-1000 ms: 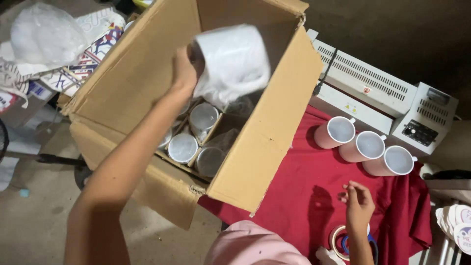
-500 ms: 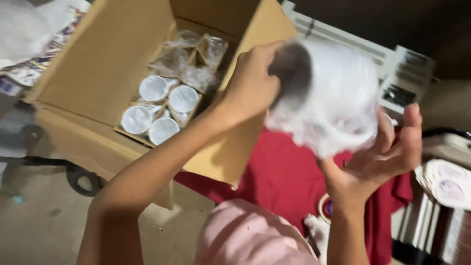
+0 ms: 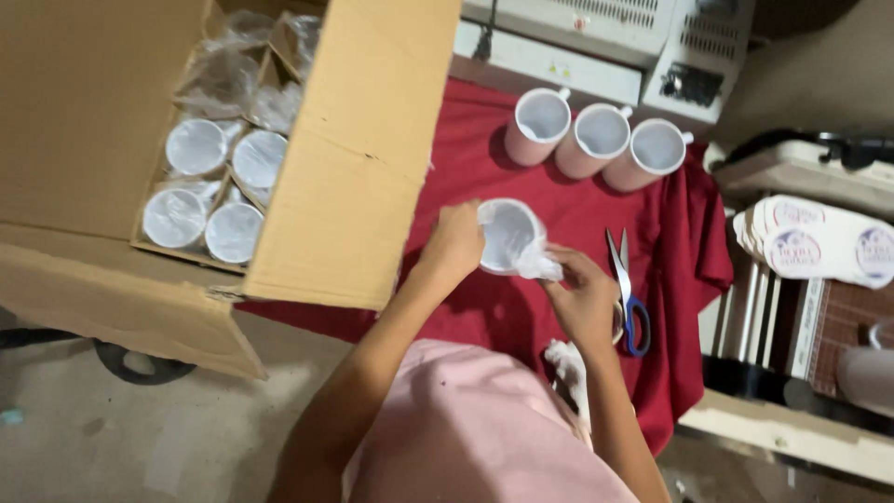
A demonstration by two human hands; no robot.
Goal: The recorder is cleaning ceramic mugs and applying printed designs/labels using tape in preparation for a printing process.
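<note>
Plastic-wrapped mug (image 3: 507, 235): held over the red cloth (image 3: 484, 168), just right of the cardboard box (image 3: 354, 158). Gripped on its left side by the left hand (image 3: 453, 244), fingers curled around the wrap. Pinched at the loose plastic by the right hand (image 3: 585, 293). Beyond it on the cloth, three white mugs (image 3: 596, 138) in a row. Right of it, scissors (image 3: 626, 289) lying flat. Inside the box, more wrapped mugs (image 3: 212, 182).
</note>
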